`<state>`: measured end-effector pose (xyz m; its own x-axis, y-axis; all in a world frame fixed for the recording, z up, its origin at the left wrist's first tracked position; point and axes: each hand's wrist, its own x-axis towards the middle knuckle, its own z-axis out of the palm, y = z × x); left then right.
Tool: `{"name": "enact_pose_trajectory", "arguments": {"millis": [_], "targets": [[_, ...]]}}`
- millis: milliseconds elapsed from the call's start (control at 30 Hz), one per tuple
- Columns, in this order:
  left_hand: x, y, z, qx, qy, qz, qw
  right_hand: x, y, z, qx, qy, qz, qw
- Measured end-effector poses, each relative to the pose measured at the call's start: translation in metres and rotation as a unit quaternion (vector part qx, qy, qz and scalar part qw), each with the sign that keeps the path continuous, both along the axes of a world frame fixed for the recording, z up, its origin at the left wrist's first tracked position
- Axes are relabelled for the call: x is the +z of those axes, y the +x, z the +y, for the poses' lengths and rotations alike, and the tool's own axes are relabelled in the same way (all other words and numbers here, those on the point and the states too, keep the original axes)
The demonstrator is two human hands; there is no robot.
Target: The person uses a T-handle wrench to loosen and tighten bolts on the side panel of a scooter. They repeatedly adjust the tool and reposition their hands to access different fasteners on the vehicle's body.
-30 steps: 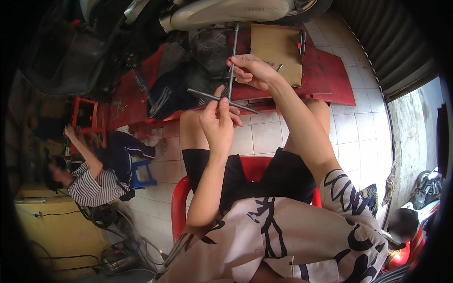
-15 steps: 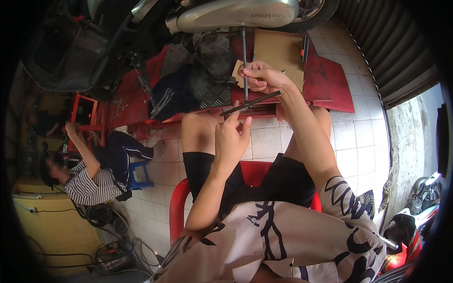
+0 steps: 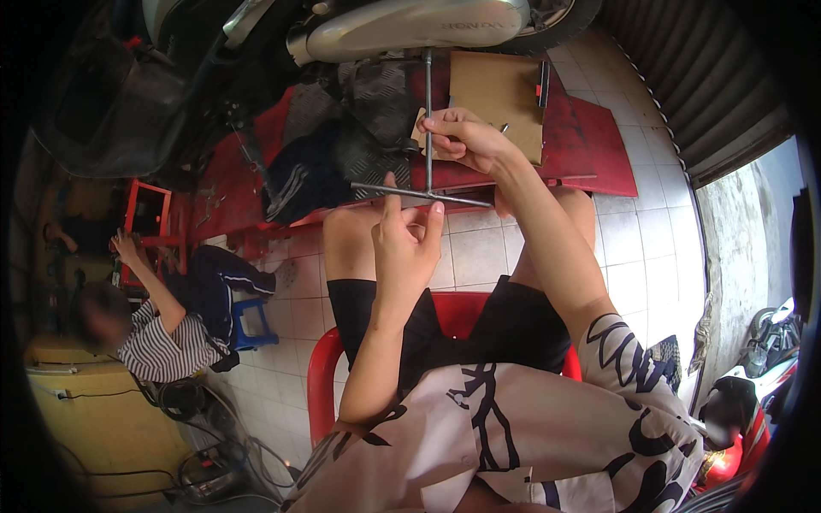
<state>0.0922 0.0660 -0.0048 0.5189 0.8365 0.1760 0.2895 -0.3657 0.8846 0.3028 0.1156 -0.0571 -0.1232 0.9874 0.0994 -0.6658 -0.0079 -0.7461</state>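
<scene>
A long steel T-handle wrench [image 3: 428,81] runs from the underside of the silver motorcycle casing [image 3: 410,26] toward me. Closed fingers of my right hand [image 3: 462,137] wrap loosely round its shaft. The crossbar lies nearly level at the near end, tilted slightly down to the right. My left hand [image 3: 406,248] is at the bar's left half, index finger raised against it and thumb near the middle, fingers apart rather than wrapped round. The casing hides the wrench's far tip.
A cardboard sheet [image 3: 496,94] lies on the red platform [image 3: 590,145], beside a dark cloth [image 3: 312,175]. I sit on a red chair [image 3: 323,376]. At left, a person in a striped shirt [image 3: 171,346] sits on a blue stool [image 3: 252,323] by a red frame [image 3: 147,214].
The wrench's crossbar has turned from sloping up to the right to nearly level. My left hand has shifted slightly left; my right hand stays on the shaft.
</scene>
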Motion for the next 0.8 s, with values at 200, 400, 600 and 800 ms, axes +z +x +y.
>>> {"name": "enact_pose_trajectory", "arguments": {"millis": [200,400,600,800], "targets": [[0.005,0.003,-0.01,-0.191,0.017,0.092,0.977,0.0,0.002,0.002,-0.008,0.01,0.007,1.0],[0.007,0.002,-0.006,-0.025,-0.018,0.039,0.999,-0.002,0.003,0.003,-0.035,0.006,0.012,0.999],[0.014,0.008,-0.013,-0.21,0.012,0.066,0.975,-0.005,0.008,0.005,-0.065,-0.005,0.01,0.998],[-0.009,0.002,0.002,-0.057,-0.115,0.066,0.989,-0.004,0.005,0.006,-0.09,-0.006,0.015,0.996]]}}
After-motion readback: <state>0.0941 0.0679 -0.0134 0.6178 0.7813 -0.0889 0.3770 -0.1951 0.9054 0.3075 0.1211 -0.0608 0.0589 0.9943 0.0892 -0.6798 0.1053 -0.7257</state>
